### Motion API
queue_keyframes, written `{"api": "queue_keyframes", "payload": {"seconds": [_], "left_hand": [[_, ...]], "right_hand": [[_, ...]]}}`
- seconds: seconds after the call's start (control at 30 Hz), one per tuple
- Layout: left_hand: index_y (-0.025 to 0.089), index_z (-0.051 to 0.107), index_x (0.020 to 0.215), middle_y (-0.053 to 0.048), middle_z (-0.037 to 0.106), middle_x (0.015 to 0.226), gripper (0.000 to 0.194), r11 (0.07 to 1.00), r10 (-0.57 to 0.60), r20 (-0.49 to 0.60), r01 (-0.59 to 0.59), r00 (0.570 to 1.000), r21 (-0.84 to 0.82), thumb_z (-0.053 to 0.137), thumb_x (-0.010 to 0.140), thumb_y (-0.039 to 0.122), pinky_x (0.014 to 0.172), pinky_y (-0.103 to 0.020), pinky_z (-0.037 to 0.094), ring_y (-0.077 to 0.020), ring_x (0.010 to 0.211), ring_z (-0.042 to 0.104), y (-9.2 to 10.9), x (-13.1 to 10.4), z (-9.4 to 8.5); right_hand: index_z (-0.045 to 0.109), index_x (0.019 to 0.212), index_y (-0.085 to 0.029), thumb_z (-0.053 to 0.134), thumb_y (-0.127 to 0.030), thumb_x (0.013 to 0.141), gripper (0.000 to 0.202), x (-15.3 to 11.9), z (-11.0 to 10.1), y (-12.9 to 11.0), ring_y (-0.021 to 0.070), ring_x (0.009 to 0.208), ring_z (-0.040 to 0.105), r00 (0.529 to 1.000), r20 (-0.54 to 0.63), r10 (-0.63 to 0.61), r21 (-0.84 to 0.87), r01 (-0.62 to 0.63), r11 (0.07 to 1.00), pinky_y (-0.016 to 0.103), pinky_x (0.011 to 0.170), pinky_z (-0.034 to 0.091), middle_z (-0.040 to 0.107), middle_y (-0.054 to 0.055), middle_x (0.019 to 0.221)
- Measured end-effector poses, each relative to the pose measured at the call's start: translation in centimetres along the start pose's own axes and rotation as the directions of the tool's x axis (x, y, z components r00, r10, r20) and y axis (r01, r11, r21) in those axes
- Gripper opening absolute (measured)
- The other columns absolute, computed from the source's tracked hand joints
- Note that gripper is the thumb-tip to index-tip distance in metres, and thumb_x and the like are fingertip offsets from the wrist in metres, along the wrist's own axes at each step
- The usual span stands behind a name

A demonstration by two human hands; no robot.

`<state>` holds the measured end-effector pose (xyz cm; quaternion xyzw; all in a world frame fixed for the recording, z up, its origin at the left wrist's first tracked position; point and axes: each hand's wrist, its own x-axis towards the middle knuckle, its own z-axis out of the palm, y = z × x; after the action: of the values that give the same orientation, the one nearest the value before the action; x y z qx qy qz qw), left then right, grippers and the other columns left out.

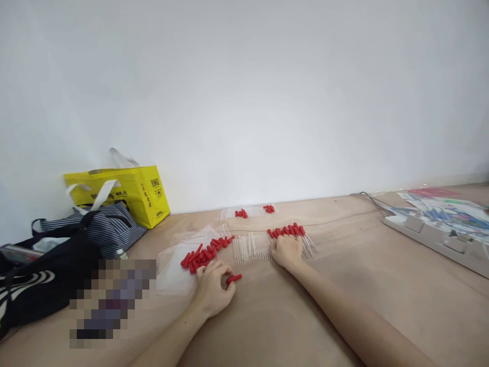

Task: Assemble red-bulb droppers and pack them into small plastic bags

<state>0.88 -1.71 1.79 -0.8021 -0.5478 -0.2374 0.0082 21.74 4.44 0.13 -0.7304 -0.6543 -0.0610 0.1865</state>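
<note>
My left hand [214, 288] is curled at the table, with thumb and forefinger around one red rubber bulb [234, 279]. Just beyond it, a pile of red rubber bulbs [198, 259] lies on clear plastic bags [173, 272]. A row of thin clear glass tubes [252, 247] is laid out between my hands. My right hand [288, 251] rests at the row's right end, fingers bent and their tips hidden. Behind and beside it are droppers with red bulbs [286, 231] fitted, their glass stems [310, 246] pointing towards me.
Farther back, a clear bag [255, 212] lies by the wall with small groups of red bulbs on it. To the left stand a yellow bag [153, 196], a striped bag [110, 229] and a black bag [57, 278]. A white power strip [435, 239] and papers [454, 214] lie right.
</note>
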Motion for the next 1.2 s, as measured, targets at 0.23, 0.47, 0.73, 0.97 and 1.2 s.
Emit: {"api": "queue_keyframes", "payload": {"seconds": [0.23, 0.47, 0.73, 0.97, 1.2], "left_hand": [[0.021, 0.065, 0.072, -0.002, 0.061, 0.070, 0.013, 0.995, 0.050, 0.035, -0.047, 0.998, -0.089, 0.053, 0.075, 0.026, 0.064, -0.032, 0.035, -0.0198, 0.071, 0.055, 0.0, 0.3, 0.8], [0.021, 0.055, 0.077, 0.001, 0.065, 0.077, 0.009, 0.979, 0.103, -0.025, -0.106, 0.994, -0.172, 0.047, 0.081, 0.023, 0.072, -0.034, 0.037, -0.0192, 0.074, 0.057, -0.1, 0.0, 1.3], [0.022, 0.058, 0.082, 0.001, 0.067, 0.079, 0.014, 0.930, 0.139, -0.021, -0.138, 0.990, -0.341, 0.045, 0.082, 0.026, 0.069, -0.029, 0.043, -0.0173, 0.072, 0.059, 1.6, -0.3, 1.7], [0.019, 0.057, 0.077, 0.002, 0.061, 0.065, 0.021, 0.916, 0.044, 0.035, -0.026, 0.998, -0.401, 0.039, 0.084, 0.027, 0.056, -0.023, 0.042, -0.0149, 0.060, 0.057, 2.0, -0.3, 1.4], [0.020, 0.058, 0.078, 0.000, 0.065, 0.071, 0.021, 0.926, 0.060, -0.006, -0.058, 0.998, -0.373, 0.040, 0.083, 0.028, 0.064, -0.026, 0.042, -0.0161, 0.067, 0.057, 1.8, -0.4, 1.6]], "right_hand": [[0.061, 0.081, -0.007, 0.036, -0.015, 0.081, 0.027, -0.4, 0.0, -0.7, 0.0271, 0.085, 0.053, 1.000, -0.020, -0.014, -0.017, 0.014, 1.000, 0.038, 0.075, 0.025, 0.062, 0.019, 0.084], [0.050, 0.084, -0.015, 0.031, -0.019, 0.085, 0.020, -4.0, -0.1, 1.9, 0.0181, 0.073, 0.052, 0.924, -0.175, -0.339, 0.452, 0.381, 0.807, 0.029, 0.066, 0.036, 0.058, 0.009, 0.080], [0.053, 0.097, -0.021, 0.031, -0.014, 0.085, 0.026, -7.9, -1.7, 2.0, 0.0171, 0.082, 0.053, 0.838, -0.081, -0.540, 0.589, 0.477, 0.652, 0.033, 0.076, 0.034, 0.059, 0.005, 0.086], [0.053, 0.103, -0.021, 0.033, -0.011, 0.084, 0.029, -7.8, -1.8, 1.4, 0.0157, 0.082, 0.052, 0.814, -0.055, -0.578, 0.575, 0.499, 0.648, 0.030, 0.072, 0.031, 0.060, 0.004, 0.086], [0.055, 0.103, -0.023, 0.035, -0.015, 0.085, 0.028, -7.7, -2.3, 1.3, 0.0143, 0.076, 0.051, 0.805, -0.066, -0.590, 0.547, 0.524, 0.653, 0.029, 0.069, 0.029, 0.058, 0.003, 0.081]]}}
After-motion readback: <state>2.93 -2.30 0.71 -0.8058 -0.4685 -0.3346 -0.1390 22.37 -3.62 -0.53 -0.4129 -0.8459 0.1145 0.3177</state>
